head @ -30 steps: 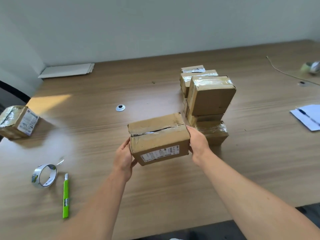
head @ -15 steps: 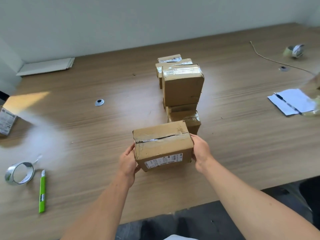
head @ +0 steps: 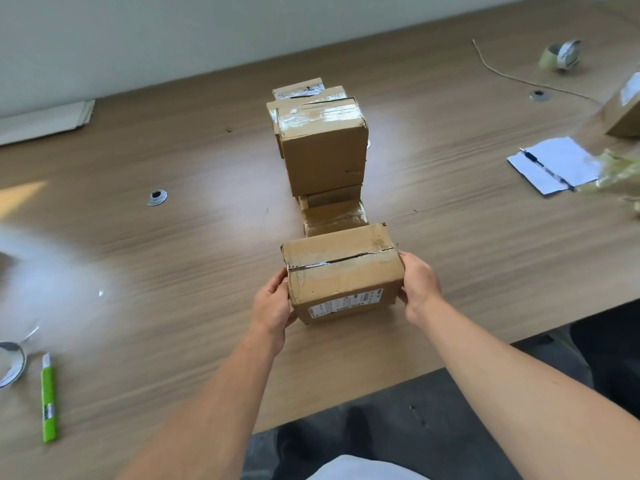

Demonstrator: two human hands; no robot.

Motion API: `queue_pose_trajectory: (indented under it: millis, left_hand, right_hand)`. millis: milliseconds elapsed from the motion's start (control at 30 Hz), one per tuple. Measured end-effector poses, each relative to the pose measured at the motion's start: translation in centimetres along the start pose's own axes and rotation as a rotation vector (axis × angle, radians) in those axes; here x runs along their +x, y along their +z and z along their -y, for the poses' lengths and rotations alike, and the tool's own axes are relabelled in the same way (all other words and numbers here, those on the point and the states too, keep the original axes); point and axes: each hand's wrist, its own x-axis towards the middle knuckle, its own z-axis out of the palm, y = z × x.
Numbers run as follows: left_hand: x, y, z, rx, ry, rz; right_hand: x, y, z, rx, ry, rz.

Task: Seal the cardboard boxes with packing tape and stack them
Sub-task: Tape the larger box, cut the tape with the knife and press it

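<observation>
Between both hands (head: 273, 304) (head: 419, 289) is a closed box (head: 343, 271).

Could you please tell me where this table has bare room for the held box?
Bare wood: between the green utility knife and the left hand, between the round metal grommet and the stack of taped cardboard boxes, and between that stack and the white paper sheets. Crowded: right behind the held cardboard box.

Gripped at its ends by my left hand (head: 273, 303) and right hand (head: 419, 285), the cardboard box (head: 343, 271) has swung from left of the taped stack (head: 323, 147) to squarely before it, hiding part of the lowest box
</observation>
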Motion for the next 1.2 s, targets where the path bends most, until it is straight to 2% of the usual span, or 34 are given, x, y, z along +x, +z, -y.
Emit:
queue_pose_trajectory:
  millis: [567,700,900,1033,1200]
  left_hand:
    - [1.4,3.4,0.1,-0.001,-0.007,-0.007]
    - [1.7,3.0,0.5,0.023,0.006,-0.01]
    - [1.9,1.3,1.6,0.085,0.018,-0.023]
    - [1.6,-0.6,2.3,0.104,0.028,-0.033]
    - [0.8,-5.1,3.2,0.138,0.05,-0.054]
  right_hand:
    - [3.7,-1.5,0.3,0.017,0.002,-0.05]
    - [3.4,-1.9,-0.7,0.071,-0.015,-0.127]
    - [2.3,-3.8,-4.0,-0.16,0.094,-0.274]
    - [0.3,-3.1,-6.3,-0.312,0.207,-0.137]
    - [-2.8,1.8,-8.2,-0.503,0.177,0.103]
